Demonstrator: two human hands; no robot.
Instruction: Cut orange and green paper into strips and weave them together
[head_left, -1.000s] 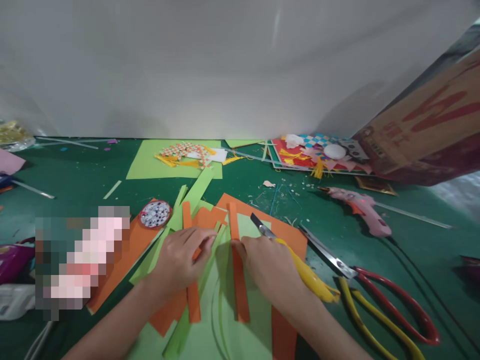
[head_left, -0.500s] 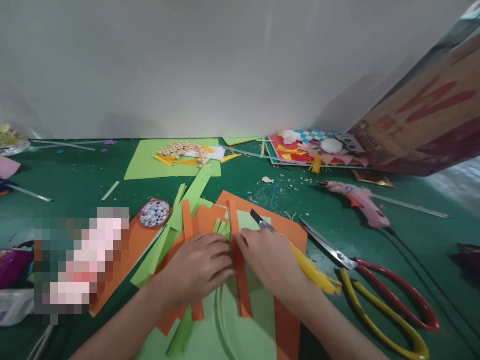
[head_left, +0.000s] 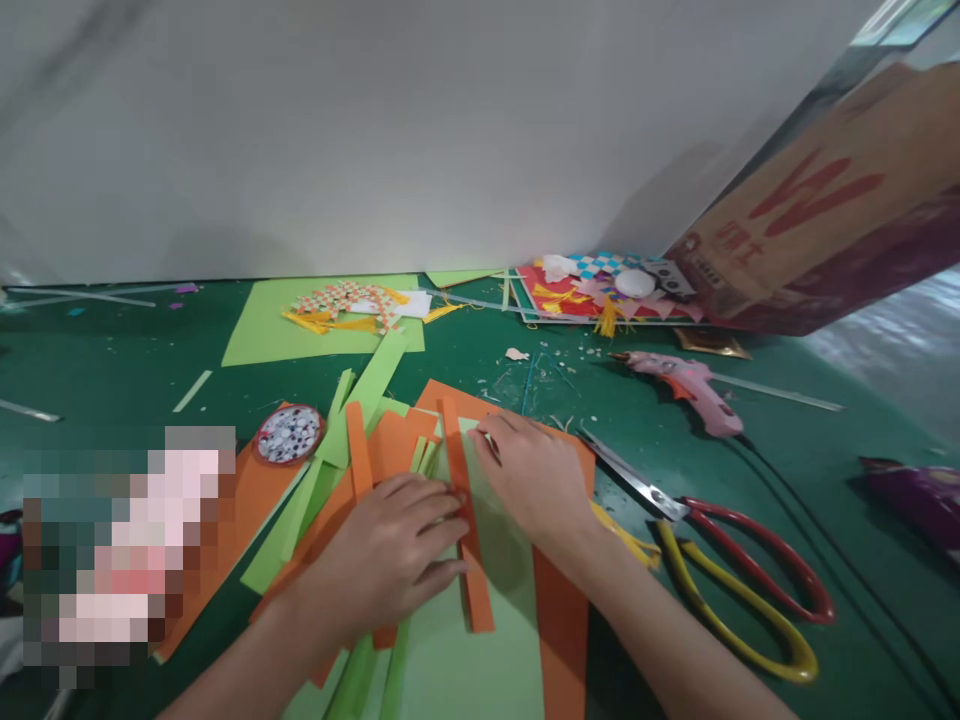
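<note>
My left hand (head_left: 409, 540) lies palm down with its fingers stretched apart, their tips touching a narrow orange paper strip (head_left: 472, 565). Under it are light green paper strips (head_left: 360, 680) and a second orange strip (head_left: 358, 450). My right hand (head_left: 536, 475) rests on a pale green sheet (head_left: 502, 650), right of the upper part of the first orange strip. Its fingers are bent and close together; what they may pinch is hidden. A frayed yellow end (head_left: 634, 540) sticks out behind the right wrist. Larger orange paper (head_left: 562, 620) lies beneath the pale green sheet.
Scissors (head_left: 660, 505) with red and yellow handles lie right of my right hand, with a pink glue gun (head_left: 690, 385) and its cord beyond. A round container of googly eyes (head_left: 290, 435) sits left. Woven paper pieces (head_left: 345, 305) lie behind; a paper bag (head_left: 817, 210) stands back right.
My right hand has moved up along the orange strip, and the knife blade that showed beyond it is now out of sight. The thin green strips by my left hand have shifted left.
</note>
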